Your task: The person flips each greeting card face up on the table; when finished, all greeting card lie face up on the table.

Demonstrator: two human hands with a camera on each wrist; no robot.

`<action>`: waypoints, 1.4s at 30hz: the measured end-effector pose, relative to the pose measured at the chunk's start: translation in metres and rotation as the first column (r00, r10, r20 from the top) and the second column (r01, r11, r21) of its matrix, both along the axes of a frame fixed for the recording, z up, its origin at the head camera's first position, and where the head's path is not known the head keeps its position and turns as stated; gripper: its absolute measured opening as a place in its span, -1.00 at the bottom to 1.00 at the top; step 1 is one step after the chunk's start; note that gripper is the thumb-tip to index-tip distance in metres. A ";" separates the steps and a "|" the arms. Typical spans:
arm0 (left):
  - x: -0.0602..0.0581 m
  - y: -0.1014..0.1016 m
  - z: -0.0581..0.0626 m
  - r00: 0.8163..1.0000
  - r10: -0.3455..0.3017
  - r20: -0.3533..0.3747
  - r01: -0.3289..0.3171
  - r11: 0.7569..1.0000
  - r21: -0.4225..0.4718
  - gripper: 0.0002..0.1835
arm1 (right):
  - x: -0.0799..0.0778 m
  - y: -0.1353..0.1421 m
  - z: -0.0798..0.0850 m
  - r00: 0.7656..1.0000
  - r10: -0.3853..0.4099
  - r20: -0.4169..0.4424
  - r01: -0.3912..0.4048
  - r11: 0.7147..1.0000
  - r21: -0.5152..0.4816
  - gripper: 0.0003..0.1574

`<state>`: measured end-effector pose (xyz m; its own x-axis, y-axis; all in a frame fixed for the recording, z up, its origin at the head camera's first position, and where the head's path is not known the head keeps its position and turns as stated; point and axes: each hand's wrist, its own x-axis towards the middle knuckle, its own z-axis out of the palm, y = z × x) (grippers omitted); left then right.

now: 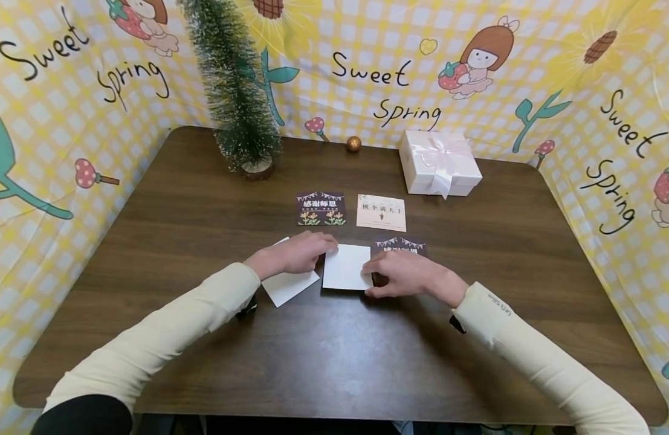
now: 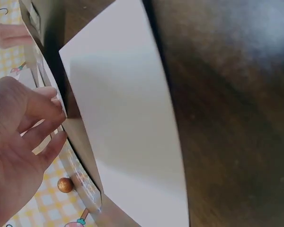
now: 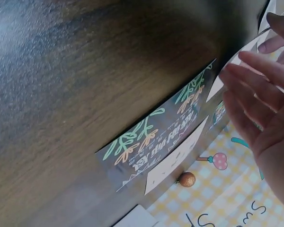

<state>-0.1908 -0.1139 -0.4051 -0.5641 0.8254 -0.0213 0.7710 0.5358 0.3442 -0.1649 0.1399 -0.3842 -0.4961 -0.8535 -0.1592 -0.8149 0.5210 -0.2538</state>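
A blank white card (image 1: 346, 266) lies low over the front middle of the table between both hands. My left hand (image 1: 298, 251) holds its upper left corner with bent fingertips. From the other side, my right hand (image 1: 405, 273) holds the lower right edge between thumb and index finger, the other fingers loosely extended. Below my left wrist a second white card (image 1: 287, 287) lies turned at an angle, large in the left wrist view (image 2: 123, 118). A dark card with flowers and bunting (image 3: 156, 132) sits behind my right hand, which partly covers it in the head view.
Behind stand a dark flowered card (image 1: 320, 209) and a cream card (image 1: 381, 212) lying side by side. Farther back are a small green tree (image 1: 236, 103), a gold ball (image 1: 353, 144) and a white ribboned gift box (image 1: 440, 163). A patterned cloth (image 1: 356, 36) hangs round the table.
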 end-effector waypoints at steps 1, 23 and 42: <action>0.000 -0.001 0.000 1.000 -0.009 0.003 0.009 1.000 0.012 -0.64 | 0.000 0.001 0.001 1.000 0.016 -0.004 -0.016 1.000 -0.021 -0.65; -0.004 -0.006 0.008 0.988 0.155 0.028 -0.157 0.965 0.209 -0.85 | -0.024 0.005 0.019 0.986 -0.160 -0.039 0.130 0.903 -0.410 -0.77; -0.006 -0.014 0.018 0.859 0.187 0.476 -0.394 0.835 0.383 -0.65 | -0.029 -0.009 0.006 0.873 -0.383 0.302 0.487 0.681 -0.547 -0.85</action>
<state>-0.1971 -0.1278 -0.3868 -0.8032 0.5949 0.0307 0.3388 0.4138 0.8450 -0.1939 0.1308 -0.3784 -0.8497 -0.4908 0.1928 -0.4589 0.5081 -0.7289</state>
